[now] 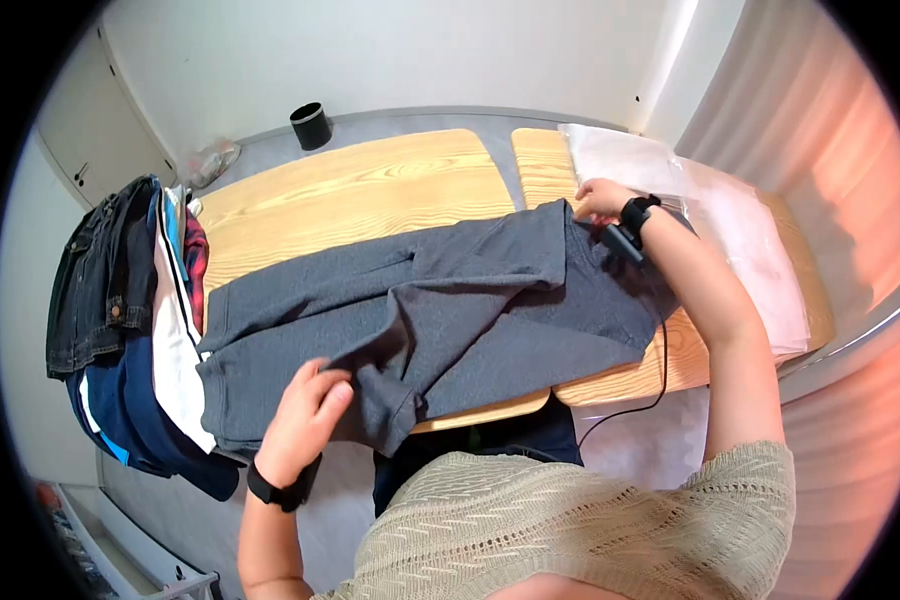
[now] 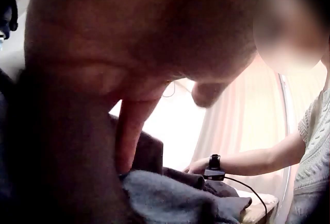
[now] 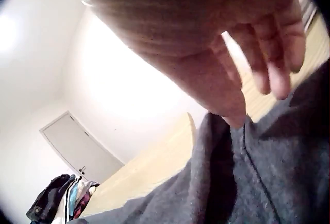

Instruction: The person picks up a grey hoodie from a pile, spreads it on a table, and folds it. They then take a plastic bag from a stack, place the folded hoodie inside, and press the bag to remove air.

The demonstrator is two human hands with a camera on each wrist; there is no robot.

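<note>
Across the two wooden sections of the bench [image 1: 370, 175], spanning the gap between them: one dark grey garment [image 1: 470, 310], long, laid out with a raised, rumpled fold at mid-length; one portion hangs over the near edge. Left hand [image 1: 305, 410]: over the near side of the garment, fingers parted and slightly bent, thumb apart, a fingertip touching the cloth; nothing gripped. Right hand [image 1: 602, 200]: at the garment's far edge on the right section, fingers loosely spread, thumb tip at the cloth; no grip seen. One black wrist device with cable [image 1: 622, 243], right wrist. Left end of the bench: pile of clothes [image 1: 175, 310], dark denim, white, navy and red plaid. Right end: clear plastic packages [image 1: 745, 250], pale contents. Floor beyond the far edge: one black bin [image 1: 311, 128].
</note>
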